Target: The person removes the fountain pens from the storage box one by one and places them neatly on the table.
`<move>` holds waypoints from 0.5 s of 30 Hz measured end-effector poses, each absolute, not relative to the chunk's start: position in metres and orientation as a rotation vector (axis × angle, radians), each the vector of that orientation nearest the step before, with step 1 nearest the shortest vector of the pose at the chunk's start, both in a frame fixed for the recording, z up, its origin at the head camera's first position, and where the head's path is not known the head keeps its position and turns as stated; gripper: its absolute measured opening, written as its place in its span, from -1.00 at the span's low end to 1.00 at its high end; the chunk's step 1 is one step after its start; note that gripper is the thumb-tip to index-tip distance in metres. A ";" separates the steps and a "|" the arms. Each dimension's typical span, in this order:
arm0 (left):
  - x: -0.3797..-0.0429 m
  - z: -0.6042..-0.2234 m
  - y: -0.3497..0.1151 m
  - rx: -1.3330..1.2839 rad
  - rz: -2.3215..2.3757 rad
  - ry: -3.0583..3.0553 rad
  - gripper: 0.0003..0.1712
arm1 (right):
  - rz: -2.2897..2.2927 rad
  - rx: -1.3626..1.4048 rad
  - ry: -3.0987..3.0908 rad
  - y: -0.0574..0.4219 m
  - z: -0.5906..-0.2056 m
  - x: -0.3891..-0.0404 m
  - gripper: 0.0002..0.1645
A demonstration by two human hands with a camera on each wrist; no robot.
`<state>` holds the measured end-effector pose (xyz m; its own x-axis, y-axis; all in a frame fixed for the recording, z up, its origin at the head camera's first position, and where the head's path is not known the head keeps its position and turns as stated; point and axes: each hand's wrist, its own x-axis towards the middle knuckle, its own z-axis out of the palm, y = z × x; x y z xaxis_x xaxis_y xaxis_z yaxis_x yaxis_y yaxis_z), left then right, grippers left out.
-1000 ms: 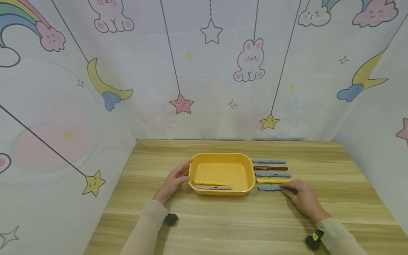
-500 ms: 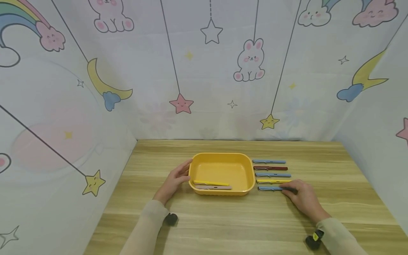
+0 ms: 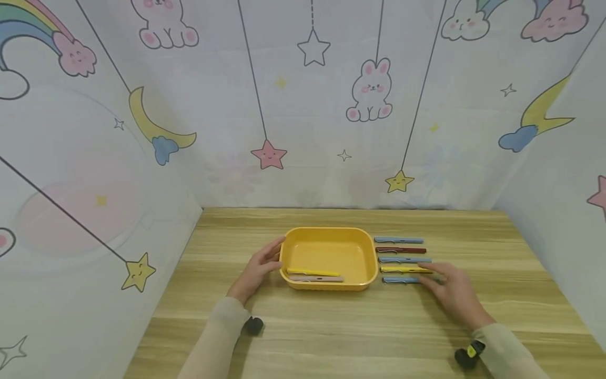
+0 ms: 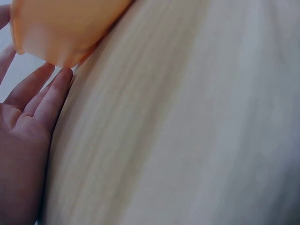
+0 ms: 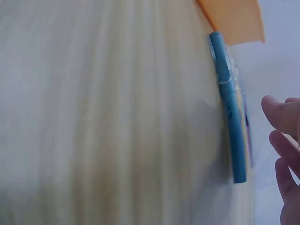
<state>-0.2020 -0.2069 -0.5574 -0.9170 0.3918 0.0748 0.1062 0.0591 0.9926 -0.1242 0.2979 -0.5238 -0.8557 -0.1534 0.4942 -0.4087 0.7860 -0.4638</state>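
My left hand (image 3: 258, 271) touches the left end of the yellow plastic tray (image 3: 331, 231); in the left wrist view its fingers (image 4: 55, 96) reach the tray's outer wall, fairly straight. Inside the tray lie a yellow pen (image 3: 314, 272) and a pale pinkish pen (image 3: 316, 279), along the near side. My right hand (image 3: 454, 292) hovers over the right end of the nearest blue pen (image 3: 400, 280), thumb and fingers apart. The right wrist view shows that blue pen (image 5: 229, 108) lying on the table, with a gap between it and the hand (image 5: 288, 126).
Right of the tray, behind the nearest pen, lie a yellow pen (image 3: 402, 269), a blue pen (image 3: 404, 260), a dark red pen (image 3: 401, 250) and another blue pen (image 3: 399, 240), roughly parallel. A printed cloth (image 3: 307, 179) hangs behind the wooden table (image 3: 341, 331).
My right hand has let go of the nearest blue pen and lifted slightly, its fingers spreading. The pen stays in place. My left hand and the tray have not moved.
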 end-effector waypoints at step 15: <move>-0.201 -0.556 -0.207 0.528 1.951 2.103 -0.24 | 1.050 0.381 -2.625 0.263 -0.489 -0.131 -0.41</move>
